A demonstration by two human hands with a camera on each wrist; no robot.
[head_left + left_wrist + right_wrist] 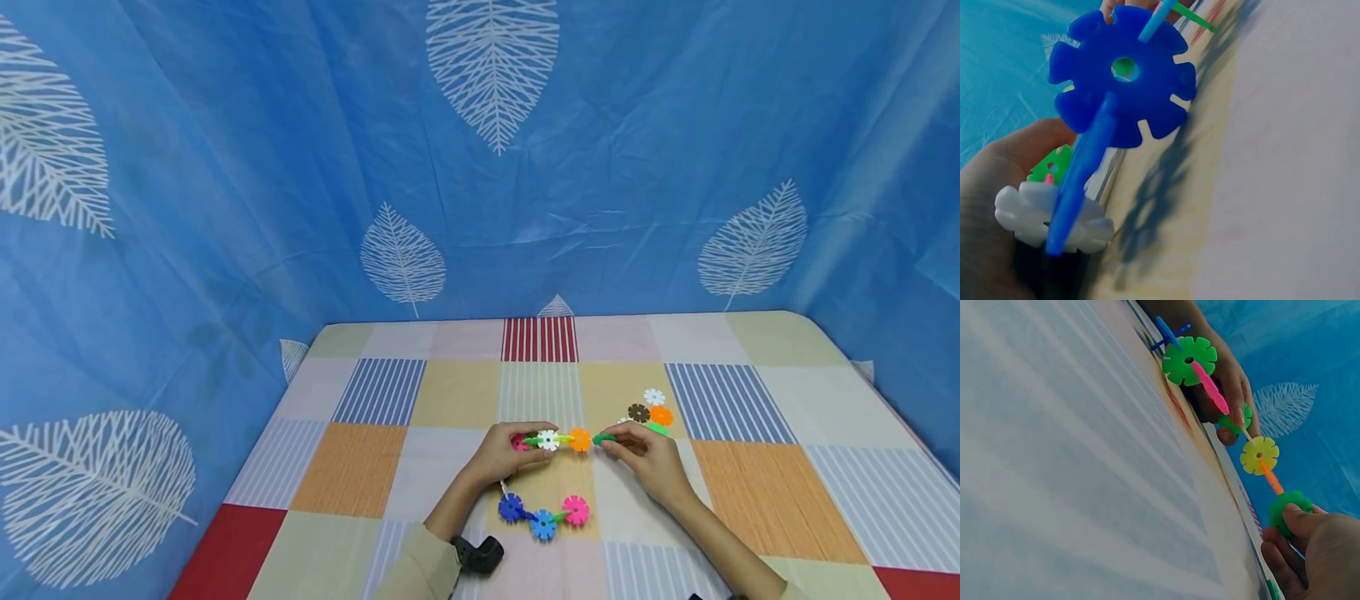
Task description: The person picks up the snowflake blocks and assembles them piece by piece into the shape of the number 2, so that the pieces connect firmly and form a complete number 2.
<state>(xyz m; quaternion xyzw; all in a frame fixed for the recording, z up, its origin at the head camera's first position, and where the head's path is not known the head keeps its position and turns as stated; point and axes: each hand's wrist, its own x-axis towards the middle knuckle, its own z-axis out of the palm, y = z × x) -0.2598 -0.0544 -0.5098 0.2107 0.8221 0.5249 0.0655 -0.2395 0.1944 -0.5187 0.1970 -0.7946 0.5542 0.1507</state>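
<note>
Left hand (497, 452): thumb and fingers curled round the chain of notched discs (580, 440), gripping it beside the white disc (548, 441)
Right hand (660, 465): thumb and fingers pinching a green disc (602, 438) next to the chain's orange end
Chain: stretched between both hands above the tablecloth (630, 517), its other part curving below the left hand through a dark blue disc (511, 507) and a light blue disc (543, 526) to a pink disc (576, 510)
Loose pieces (638, 413): white, brown, orange and green, just beyond the right hand
Backdrop: blue curtain (622, 167) with white leaves
</note>
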